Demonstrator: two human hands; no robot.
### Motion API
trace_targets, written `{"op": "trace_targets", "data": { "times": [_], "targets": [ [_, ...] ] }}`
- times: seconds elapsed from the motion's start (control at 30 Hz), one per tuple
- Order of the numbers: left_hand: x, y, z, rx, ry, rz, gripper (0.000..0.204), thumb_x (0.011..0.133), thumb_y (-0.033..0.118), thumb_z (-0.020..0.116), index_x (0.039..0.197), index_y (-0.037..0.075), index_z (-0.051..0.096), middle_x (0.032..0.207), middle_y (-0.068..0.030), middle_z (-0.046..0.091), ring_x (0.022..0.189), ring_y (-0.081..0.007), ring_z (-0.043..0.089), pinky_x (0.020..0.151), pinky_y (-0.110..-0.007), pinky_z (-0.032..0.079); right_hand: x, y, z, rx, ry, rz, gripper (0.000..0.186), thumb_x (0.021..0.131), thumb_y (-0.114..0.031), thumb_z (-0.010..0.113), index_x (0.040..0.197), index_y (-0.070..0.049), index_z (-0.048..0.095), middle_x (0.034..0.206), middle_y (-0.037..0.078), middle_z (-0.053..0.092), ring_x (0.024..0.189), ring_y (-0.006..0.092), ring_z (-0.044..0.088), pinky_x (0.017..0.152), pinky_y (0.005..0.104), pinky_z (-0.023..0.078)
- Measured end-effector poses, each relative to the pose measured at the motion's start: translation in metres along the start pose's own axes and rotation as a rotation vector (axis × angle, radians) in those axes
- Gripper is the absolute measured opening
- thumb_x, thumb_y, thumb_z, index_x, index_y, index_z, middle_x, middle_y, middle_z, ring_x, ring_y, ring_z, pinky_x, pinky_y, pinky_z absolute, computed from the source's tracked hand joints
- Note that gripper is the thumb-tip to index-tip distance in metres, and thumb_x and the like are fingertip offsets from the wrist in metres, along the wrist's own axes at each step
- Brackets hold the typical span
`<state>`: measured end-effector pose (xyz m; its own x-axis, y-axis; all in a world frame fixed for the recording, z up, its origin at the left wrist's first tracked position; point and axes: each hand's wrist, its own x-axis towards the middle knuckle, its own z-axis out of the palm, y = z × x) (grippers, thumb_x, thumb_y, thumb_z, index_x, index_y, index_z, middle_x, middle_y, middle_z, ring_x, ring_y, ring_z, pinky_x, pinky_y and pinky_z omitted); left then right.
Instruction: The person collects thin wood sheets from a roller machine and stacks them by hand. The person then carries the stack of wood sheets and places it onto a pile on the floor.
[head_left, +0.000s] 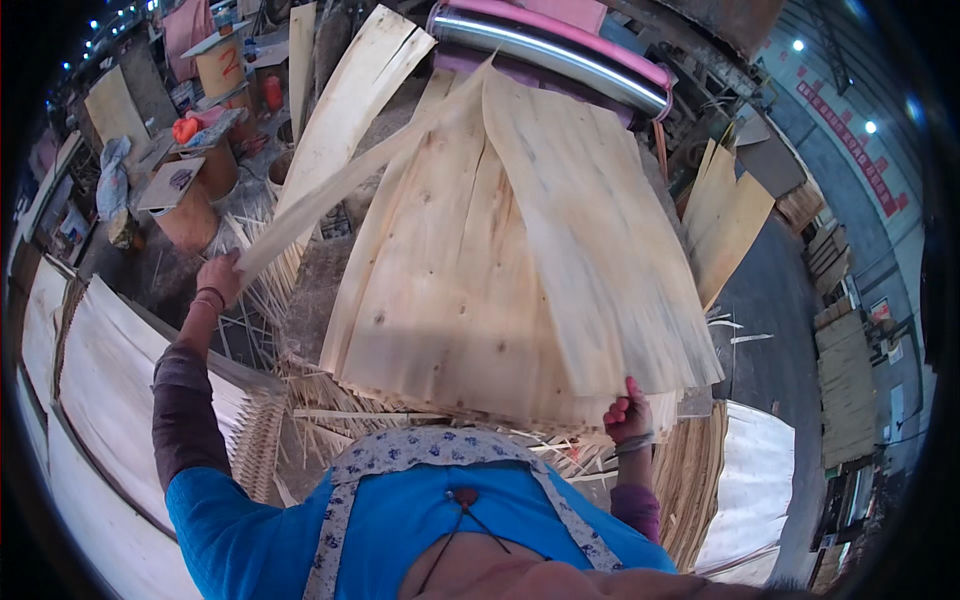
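Out to the left, my left hand (pixel 220 278) is closed on the end of a narrow veneer strip (pixel 340 190), lifted and stretching up to the far end of the stack. My right hand (pixel 628 412) grips the near edge of a wide, thin veneer sheet (pixel 600 220), its thumb on top. This sheet lies slanted over the right side of a stack of veneer sheets (pixel 440 290). Strip and sheet meet in a point at the far end; whether they are still joined there I cannot tell. A long split runs down the stack's top sheet.
A pink and shiny metal roller (pixel 550 55) lies across the far end. Loose veneer pieces stand at left (pixel 360 90) and right (pixel 725 215). Thin wood scraps (pixel 320 415) litter the floor. Piled veneer flanks me at left (pixel 140 370) and right (pixel 745 480). Brown drums (pixel 185 215) stand far left.
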<state>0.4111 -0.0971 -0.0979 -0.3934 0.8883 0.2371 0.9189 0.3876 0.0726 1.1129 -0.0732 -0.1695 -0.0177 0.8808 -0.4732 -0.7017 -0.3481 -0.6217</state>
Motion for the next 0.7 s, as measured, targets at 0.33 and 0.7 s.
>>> {"op": "trace_targets", "data": {
  "times": [0.33,0.7],
  "targets": [
    [-0.063,0.107,-0.044,-1.816,-0.657,-0.113,0.022,0.079,0.010,0.053,0.098,-0.001,0.054,0.088,-0.0052,0.059,0.075,-0.0108,0.056,0.068,-0.022,0.044,0.007,0.056,0.045,-0.207,-0.200,0.121,0.025,0.076,-0.032,0.061,0.083,-0.008,0.057,0.061,0.011,0.058,0.044,0.0192,0.053,0.042,0.0317,0.045],
    [-0.161,0.090,-0.050,-1.428,-0.363,0.079,0.018,0.079,0.005,0.051,0.096,-0.002,0.053,0.089,-0.0022,0.058,0.079,-0.0075,0.050,0.071,-0.022,0.040,0.101,0.052,0.122,-0.615,-0.432,0.320,0.037,0.078,-0.040,0.057,0.080,-0.003,0.053,0.062,0.005,0.052,0.050,0.0132,0.048,0.046,0.0269,0.041]
  ]
}}
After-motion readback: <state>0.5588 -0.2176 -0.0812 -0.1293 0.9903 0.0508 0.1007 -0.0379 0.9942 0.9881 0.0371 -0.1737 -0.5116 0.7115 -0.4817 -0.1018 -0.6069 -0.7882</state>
